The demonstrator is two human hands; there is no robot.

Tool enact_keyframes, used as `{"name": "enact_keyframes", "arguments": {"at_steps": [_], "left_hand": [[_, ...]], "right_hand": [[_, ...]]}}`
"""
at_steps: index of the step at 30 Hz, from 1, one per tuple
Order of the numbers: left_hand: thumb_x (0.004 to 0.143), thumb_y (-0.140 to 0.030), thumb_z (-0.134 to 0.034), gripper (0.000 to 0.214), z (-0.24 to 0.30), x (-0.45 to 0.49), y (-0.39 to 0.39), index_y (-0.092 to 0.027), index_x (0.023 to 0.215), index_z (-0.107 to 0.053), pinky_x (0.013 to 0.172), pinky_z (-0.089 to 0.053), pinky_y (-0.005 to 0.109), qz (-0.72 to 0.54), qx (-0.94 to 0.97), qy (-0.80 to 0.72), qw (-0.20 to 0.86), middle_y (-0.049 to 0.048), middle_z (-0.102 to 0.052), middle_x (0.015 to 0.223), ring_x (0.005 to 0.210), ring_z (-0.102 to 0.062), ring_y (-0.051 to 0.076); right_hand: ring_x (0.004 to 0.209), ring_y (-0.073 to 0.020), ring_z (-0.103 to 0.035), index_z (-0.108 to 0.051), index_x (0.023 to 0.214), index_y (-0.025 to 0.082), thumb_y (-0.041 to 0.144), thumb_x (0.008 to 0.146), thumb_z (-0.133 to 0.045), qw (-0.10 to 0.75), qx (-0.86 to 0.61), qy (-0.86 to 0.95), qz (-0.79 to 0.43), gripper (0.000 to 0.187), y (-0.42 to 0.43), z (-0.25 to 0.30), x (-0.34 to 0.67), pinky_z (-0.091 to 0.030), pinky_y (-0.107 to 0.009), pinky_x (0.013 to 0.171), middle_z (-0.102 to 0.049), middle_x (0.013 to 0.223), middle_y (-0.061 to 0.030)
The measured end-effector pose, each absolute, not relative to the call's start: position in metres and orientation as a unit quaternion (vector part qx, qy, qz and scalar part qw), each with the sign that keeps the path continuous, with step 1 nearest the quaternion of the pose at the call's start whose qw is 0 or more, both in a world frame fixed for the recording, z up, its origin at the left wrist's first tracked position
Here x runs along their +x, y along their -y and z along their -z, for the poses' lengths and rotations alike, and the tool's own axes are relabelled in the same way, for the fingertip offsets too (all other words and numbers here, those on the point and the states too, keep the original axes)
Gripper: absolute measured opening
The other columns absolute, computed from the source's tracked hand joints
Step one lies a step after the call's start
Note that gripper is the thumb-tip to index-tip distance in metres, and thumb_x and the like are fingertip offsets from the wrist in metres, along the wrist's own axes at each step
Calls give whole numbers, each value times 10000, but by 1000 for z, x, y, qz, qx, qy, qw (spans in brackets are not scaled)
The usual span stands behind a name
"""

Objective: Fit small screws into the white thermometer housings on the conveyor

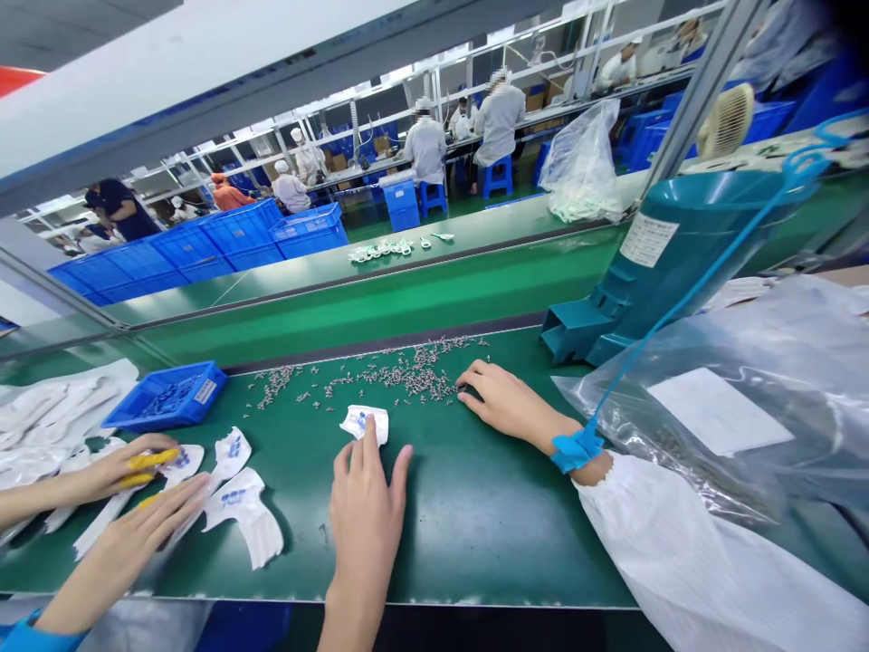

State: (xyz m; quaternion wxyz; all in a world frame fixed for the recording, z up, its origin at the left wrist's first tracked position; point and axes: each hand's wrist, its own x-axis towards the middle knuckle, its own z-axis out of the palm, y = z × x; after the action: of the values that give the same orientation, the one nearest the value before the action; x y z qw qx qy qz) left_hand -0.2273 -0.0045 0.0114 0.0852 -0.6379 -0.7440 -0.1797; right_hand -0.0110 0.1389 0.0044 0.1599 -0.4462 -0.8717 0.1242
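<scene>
My left hand (pixel 367 503) lies over the green worktop with its fingers stretched out. Its index fingertip rests on a small curved white plastic piece (pixel 367 424) that bears blue parts. At the right end of a scattered heap of tiny metal screws (pixel 421 371) is my right hand (pixel 509 403). Its fingers are bent, with a gap between thumb and forefinger, and I see nothing held in them. A blue strap (pixel 577 448) with a cord circles my right wrist. Left of my left hand lie more white plastic pieces (pixel 248 512) with blue parts.
A co-worker's hands (pixel 146 525), with yellow finger covers, handle white pieces at left. Behind them is a blue tray (pixel 204 403) of small blue parts. A teal bin (pixel 699 244) and a clear plastic bag (pixel 679 380) stand at right. A conveyor (pixel 291 276) runs behind.
</scene>
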Motion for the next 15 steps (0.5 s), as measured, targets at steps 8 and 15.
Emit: {"name": "enact_keyframes", "arguments": {"at_steps": [8,15], "left_hand": [[1007,-390,-492,513,-3,-226,-16,-184,1474,-440,775,-526,419,143,-660,723,147,121,-684,1189,1046,-561,340],[1007,-522,-434,556,-30,-256,-22,-179,1443,-462,839,-504,406,295,-643,701,88,105,-698,1137,999,-559,298]], "right_hand": [[1020,-250,-599,-659,1108,178,288,990,-502,149,-448,873,-121,225,-137,-8,-11,-467,-372,911,-607,1122,-108],[1027,-257,-588,-650,1110,181,274,979,-529,151,-454,868,-132,201,-136,-10,-12,-465,-372,897,-600,1130,-109]]}}
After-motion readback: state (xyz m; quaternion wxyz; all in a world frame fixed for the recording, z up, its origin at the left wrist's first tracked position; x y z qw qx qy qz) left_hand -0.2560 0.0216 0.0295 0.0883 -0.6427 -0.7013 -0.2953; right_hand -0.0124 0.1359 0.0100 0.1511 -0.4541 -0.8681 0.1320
